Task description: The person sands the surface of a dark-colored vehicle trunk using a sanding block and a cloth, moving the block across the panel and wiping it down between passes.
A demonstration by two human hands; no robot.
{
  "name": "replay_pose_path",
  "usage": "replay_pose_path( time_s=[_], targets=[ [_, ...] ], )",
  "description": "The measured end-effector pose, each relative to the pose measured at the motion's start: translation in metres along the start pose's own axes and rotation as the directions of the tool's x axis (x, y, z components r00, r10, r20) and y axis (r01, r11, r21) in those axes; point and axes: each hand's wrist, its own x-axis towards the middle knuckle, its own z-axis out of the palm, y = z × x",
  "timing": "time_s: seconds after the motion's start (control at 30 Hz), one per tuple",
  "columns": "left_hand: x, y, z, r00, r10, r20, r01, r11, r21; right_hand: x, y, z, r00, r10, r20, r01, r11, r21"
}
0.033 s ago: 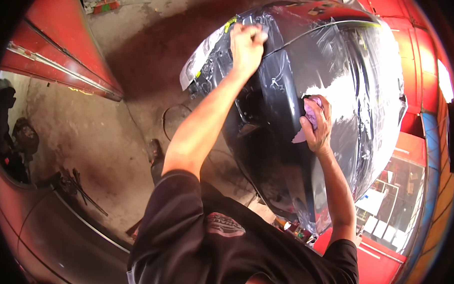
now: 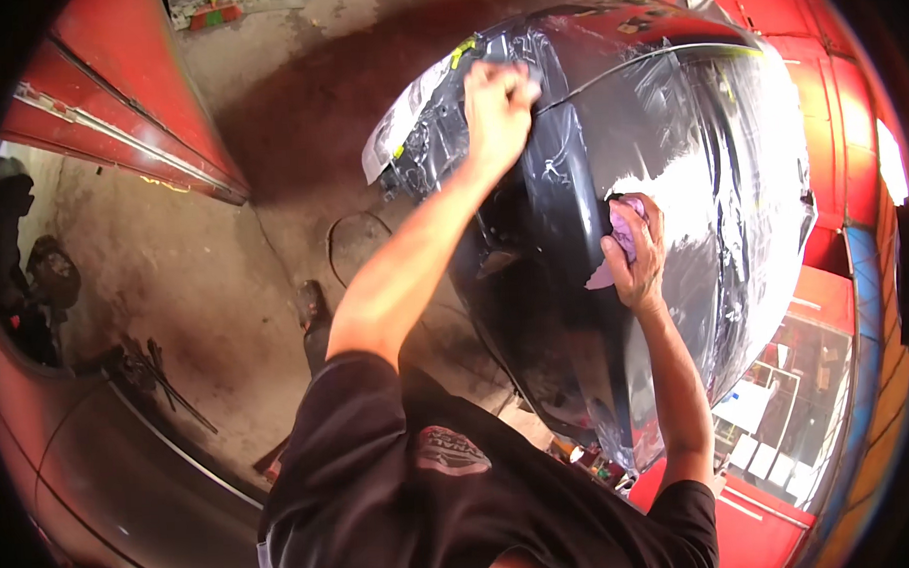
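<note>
Before me is a dark car body (image 2: 609, 128), partly wrapped in clear plastic film (image 2: 756, 173). My left hand (image 2: 497, 112) is at the far left of the car, on a glossy dark panel beside the film. Its fingers are bent around a small greyish thing (image 2: 533, 89), too blurred to name. Nearer me, my right hand (image 2: 642, 267) rests on the panel. Crumpled under its fingers is a pinkish-purple cloth (image 2: 625, 228), with one corner hanging out by the thumb. A pale, bright patch (image 2: 662, 192) lies just beyond that hand.
Yellow tape (image 2: 463, 51) marks the film's far left edge. A thin dark cord or strip (image 2: 617, 70) crosses the panel. To the left are a red door panel (image 2: 138, 95) and another dark car (image 2: 130, 466). A broom (image 2: 215, 14) lies on the stained concrete floor (image 2: 205, 293).
My left hand has slid slightly toward me with the small greyish thing. My right hand stays in place on the cloth.
</note>
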Motion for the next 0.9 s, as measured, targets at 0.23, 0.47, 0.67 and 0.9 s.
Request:
replay_pose_path(
  time_s=[0.23, 0.47, 0.67, 0.9],
  targets=[
    [-0.014, 0.020, -0.016, 0.996, 0.063, 0.070, -0.064, 0.998, 0.011, 0.002, 0.002, 0.000, 1.000, -0.004, -0.002, 0.004, 0.999, -0.041],
    [-0.029, 0.015, -0.006, 0.999, -0.032, 0.043, 0.033, 0.999, -0.026, -0.007, 0.006, 0.000, 1.000, 0.019, -0.024, -0.019, 0.999, -0.029],
    [0.057, -0.015, -0.008, 0.999, -0.001, -0.039, 0.007, 0.989, 0.149, 0.001, 0.002, 0.003, 0.998, -0.048, -0.027, 0.047, 0.999, -0.022],
    [-0.027, -0.016, 0.000, 0.998, 0.009, -0.062, -0.018, 0.991, -0.132, -0.004, 0.005, 0.000, 1.000, -0.006, -0.023, 0.005, 1.000, -0.009]
  ],
)
